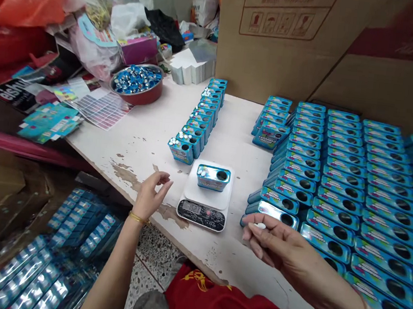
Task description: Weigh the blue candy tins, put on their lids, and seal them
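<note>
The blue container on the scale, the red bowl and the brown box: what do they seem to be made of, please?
Blue container: probably thin printed metal, glossy, as its top throws mirror-like highlights.
Red bowl: perhaps painted metal; its rim shines silvery, though plastic remains possible.
Brown box: most likely cardboard, matt, with printed symbols.

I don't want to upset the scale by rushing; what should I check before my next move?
1. Tin sitting wholly on the scale: ok.
2. Left hand off the scale: ok, it is beside it, holding nothing.
3. Right hand holding something: ok, a white piece shows at its fingertips.
4. Tin's round opening uncovered: ok.
5. Tin's top free of loose bits: not ok, a few white ones lie there.
6. Reading on the display: cannot tell, too unclear.
</note>
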Available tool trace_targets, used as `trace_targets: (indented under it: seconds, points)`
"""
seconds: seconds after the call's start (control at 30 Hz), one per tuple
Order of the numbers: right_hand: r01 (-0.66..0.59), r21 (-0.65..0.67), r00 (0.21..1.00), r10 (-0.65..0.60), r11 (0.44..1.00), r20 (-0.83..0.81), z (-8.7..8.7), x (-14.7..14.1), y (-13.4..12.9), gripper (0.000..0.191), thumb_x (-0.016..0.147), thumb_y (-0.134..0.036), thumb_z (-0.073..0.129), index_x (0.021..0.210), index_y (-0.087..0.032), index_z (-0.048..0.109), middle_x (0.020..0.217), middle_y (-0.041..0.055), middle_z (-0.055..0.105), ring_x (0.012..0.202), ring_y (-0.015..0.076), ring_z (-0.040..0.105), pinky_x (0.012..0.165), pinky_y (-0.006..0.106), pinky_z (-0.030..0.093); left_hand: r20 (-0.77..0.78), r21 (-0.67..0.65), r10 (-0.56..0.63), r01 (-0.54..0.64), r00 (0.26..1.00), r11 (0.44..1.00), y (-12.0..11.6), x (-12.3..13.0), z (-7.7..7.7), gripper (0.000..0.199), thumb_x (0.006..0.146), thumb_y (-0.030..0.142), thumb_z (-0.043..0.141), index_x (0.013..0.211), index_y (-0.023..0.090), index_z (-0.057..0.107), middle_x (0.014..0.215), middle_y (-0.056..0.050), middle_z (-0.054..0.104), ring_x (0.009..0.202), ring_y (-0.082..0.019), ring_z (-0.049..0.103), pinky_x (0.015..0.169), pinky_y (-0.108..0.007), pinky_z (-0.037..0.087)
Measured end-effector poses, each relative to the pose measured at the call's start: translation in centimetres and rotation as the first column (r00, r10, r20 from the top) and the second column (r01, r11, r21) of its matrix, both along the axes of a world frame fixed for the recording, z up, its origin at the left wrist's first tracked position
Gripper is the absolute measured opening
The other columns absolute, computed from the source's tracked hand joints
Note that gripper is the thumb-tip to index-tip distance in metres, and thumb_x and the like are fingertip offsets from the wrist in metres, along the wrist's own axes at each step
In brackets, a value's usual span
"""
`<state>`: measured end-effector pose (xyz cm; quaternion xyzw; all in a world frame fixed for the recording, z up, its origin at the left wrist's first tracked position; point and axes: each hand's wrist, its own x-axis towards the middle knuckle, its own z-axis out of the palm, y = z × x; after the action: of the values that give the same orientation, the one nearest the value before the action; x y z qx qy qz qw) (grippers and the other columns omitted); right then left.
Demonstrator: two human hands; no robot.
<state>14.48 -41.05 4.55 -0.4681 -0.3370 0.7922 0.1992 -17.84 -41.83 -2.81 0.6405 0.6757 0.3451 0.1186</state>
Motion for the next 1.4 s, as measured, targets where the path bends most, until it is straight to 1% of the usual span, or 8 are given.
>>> trace_targets:
  seconds: [0.2, 0.57, 0.8, 0.93, 1.0, 1.1, 1.23, 1.4]
  points:
    - [-0.155, 0.200, 0.984, 0.134, 0.967, 0.117, 0.8, -1.0, 2.6, 0.042, 0.077, -0.055, 0.065, 0.093, -0.017, 0.056, 0.069, -0.0002, 0.058, 0.047, 0.0049, 0.036, 0.044, 0.021, 0.023, 0.046, -0.082, 0.048, -0.044, 0.998, 0.996, -2.0, -0.5, -3.2, 0.020, 0.087, 0.034, 0.054, 0.098, 0.017, 0.059, 0.087, -0.005, 0.066, 0.080, -0.015, 0.061, 0.075, -0.030, 0.051]
    - [-0.424, 0.574, 0.875, 0.154, 0.700, 0.459, 2.0, -5.1, 8.9, 0.025, 0.082, -0.040, 0.058, 0.088, -0.016, 0.061, 0.059, -0.0028, 0.053, 0.049, 0.0081, 0.040, 0.047, 0.023, 0.030, 0.041, 0.029, 0.011, -0.012, 0.999, 0.999, -0.9, 0.6, -1.7, 0.019, 0.089, 0.033, 0.053, 0.096, 0.017, 0.060, 0.086, -0.004, 0.065, 0.078, -0.014, 0.060, 0.075, -0.028, 0.050]
    - [-0.621, 0.600, 0.729, 0.090, 0.504, 0.678, 2.4, -6.4, 10.3, 0.016, 0.082, -0.019, 0.056, 0.095, -0.017, 0.065, 0.062, -0.0018, 0.058, 0.057, 0.0108, 0.047, 0.057, 0.024, 0.035, 0.021, 0.066, -0.046, 0.044, 0.999, 0.997, -0.6, 1.1, -1.2, 0.015, 0.090, 0.031, 0.052, 0.096, 0.018, 0.060, 0.086, -0.003, 0.065, 0.079, -0.014, 0.060, 0.074, -0.027, 0.051]
    - [-0.531, 0.633, 0.796, 0.073, 0.563, 0.601, 3.5, -5.7, 9.5, 0.021, 0.085, -0.024, 0.055, 0.103, -0.017, 0.064, 0.062, -0.0015, 0.056, 0.057, 0.0117, 0.048, 0.056, 0.025, 0.035, 0.012, 0.056, -0.026, 0.026, 1.000, 0.998, -0.7, 0.8, -1.4, 0.016, 0.090, 0.030, 0.052, 0.096, 0.018, 0.060, 0.087, -0.003, 0.066, 0.078, -0.014, 0.060, 0.074, -0.027, 0.051]
    - [-0.411, 0.619, 0.877, 0.104, 0.669, 0.469, 4.2, -5.0, 8.3, 0.025, 0.086, -0.035, 0.056, 0.103, -0.018, 0.063, 0.059, -0.0024, 0.053, 0.054, 0.0108, 0.044, 0.051, 0.024, 0.032, 0.018, 0.054, -0.012, 0.011, 1.000, 0.998, -0.8, 0.7, -1.6, 0.016, 0.090, 0.030, 0.053, 0.095, 0.018, 0.060, 0.088, -0.003, 0.066, 0.078, -0.014, 0.060, 0.074, -0.027, 0.051]
    - [-0.304, 0.387, 0.945, 0.223, 0.870, 0.240, 4.0, -3.5, 5.1, 0.037, 0.083, -0.053, 0.057, 0.095, -0.019, 0.062, 0.055, -0.0044, 0.046, 0.046, 0.0077, 0.034, 0.043, 0.022, 0.023, 0.046, 0.068, 0.013, -0.016, 0.999, 0.998, -1.0, 0.7, -1.8, 0.016, 0.089, 0.030, 0.054, 0.096, 0.017, 0.060, 0.089, -0.004, 0.065, 0.078, -0.013, 0.061, 0.075, -0.027, 0.051]
    - [-0.345, -0.007, 0.937, 0.345, 0.939, 0.061, -0.9, -1.3, -0.4, 0.048, 0.074, -0.065, 0.061, 0.078, -0.017, 0.056, 0.049, -0.0078, 0.037, 0.042, 0.0043, 0.023, 0.041, 0.021, 0.012, 0.074, 0.083, 0.046, -0.052, 0.996, 0.995, -1.0, 1.0, -1.5, 0.020, 0.089, 0.030, 0.054, 0.102, 0.017, 0.059, 0.089, -0.004, 0.065, 0.080, -0.013, 0.062, 0.076, -0.028, 0.052]
    - [-0.163, -0.178, 0.981, 0.179, 0.970, 0.078, -9.5, 1.0, -5.0, 0.054, 0.068, -0.069, 0.065, 0.073, -0.018, 0.049, 0.048, -0.0112, 0.029, 0.040, 0.0026, 0.015, 0.042, 0.023, 0.006, 0.047, 0.167, 0.007, -0.014, 0.999, 0.986, -0.5, 2.1, 0.3, 0.024, 0.090, 0.030, 0.052, 0.110, 0.017, 0.057, 0.092, -0.005, 0.065, 0.084, -0.014, 0.062, 0.078, -0.030, 0.052]
